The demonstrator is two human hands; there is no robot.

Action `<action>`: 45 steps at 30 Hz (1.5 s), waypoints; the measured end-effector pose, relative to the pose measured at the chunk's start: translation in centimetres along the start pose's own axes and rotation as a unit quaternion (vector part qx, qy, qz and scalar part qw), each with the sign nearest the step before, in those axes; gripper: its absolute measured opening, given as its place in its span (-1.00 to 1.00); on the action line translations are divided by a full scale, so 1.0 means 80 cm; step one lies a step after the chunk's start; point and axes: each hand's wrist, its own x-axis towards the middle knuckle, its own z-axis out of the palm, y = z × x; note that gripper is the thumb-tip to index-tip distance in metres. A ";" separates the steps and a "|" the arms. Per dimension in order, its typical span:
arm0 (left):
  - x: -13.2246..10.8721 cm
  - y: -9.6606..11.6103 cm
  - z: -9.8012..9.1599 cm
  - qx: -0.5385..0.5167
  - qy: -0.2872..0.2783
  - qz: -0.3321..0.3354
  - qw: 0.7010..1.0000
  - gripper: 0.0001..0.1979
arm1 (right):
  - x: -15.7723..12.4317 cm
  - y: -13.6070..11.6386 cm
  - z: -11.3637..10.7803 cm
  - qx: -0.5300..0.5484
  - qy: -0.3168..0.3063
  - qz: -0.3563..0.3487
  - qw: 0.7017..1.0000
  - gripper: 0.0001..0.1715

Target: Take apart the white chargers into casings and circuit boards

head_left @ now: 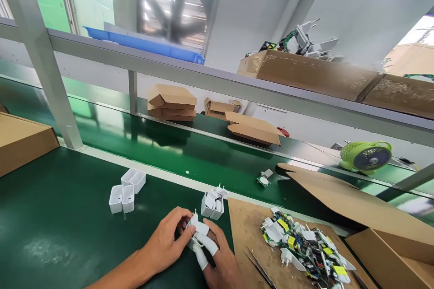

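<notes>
My left hand (167, 239) and my right hand (224, 264) are together at the lower middle, both closed on a white power adapter (200, 226). Metal plug pins stick up from its top, and fingers hide much of its body. White finger covers sit on two fingertips of my right hand. Just beyond the hands stand white adapter cases (207, 210), with white plug parts (217, 195) set in their tops. Off to the left, several open white cases (116, 198) are grouped on the dark green table (68, 226).
On a brown board (242, 221) lie tweezers (259, 267) and a heap of circuit boards (305, 244). One board (263, 179) rests on the green conveyor belt (217, 162). Cardboard boxes (389, 253) and a green fan (368, 156) stand right. A metal shelf (217, 72) crosses above.
</notes>
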 end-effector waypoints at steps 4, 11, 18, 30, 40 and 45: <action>-0.003 -0.004 0.000 0.005 0.013 -0.041 0.999 -0.70 | 0.001 -0.002 0.003 0.057 -0.013 0.009 0.998 -0.41; -0.002 -0.004 0.001 0.012 0.011 -0.043 0.999 -0.72 | 0.009 -0.007 -0.004 0.126 -0.005 0.036 0.991 -0.55; -0.009 -0.001 -0.003 0.003 -0.007 -0.016 1.000 -0.76 | 0.003 -0.003 0.005 0.254 -0.005 0.178 0.951 -0.74; -0.008 0.005 0.017 0.045 0.038 0.218 0.974 -0.19 | 0.008 0.004 0.009 0.440 0.020 0.317 0.840 -0.30; 0.006 -0.036 0.009 0.041 0.056 0.024 0.997 -0.24 | -0.005 0.022 0.007 0.160 0.112 0.184 0.963 -0.75; 0.066 -0.065 -0.007 0.015 0.034 -0.053 0.998 -0.22 | -0.003 0.089 0.017 0.157 0.183 0.248 0.938 -0.48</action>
